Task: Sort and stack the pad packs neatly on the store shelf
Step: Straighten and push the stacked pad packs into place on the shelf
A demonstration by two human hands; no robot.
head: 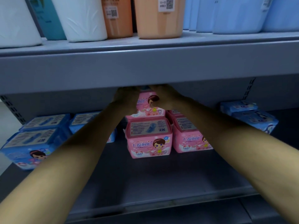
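Note:
Both arms reach deep under the upper shelf. My left hand [125,98] and my right hand [165,98] grip the two sides of a pink pad pack [146,104] that sits on top of pink packs at the back. In front of it stands another pink pack [148,139], with a second pink pack [191,138] to its right. Blue pad packs [32,141] are stacked at the left, partly hidden by my left forearm. More blue packs [252,117] lie at the right. My fingertips are hidden by the shelf edge.
The dark grey lower shelf [153,178] has bare floor in front of the pink packs. The upper shelf's front lip [145,67] hangs low over my hands. On it stand white rolls [82,18], orange containers [160,18] and pale blue containers [234,15].

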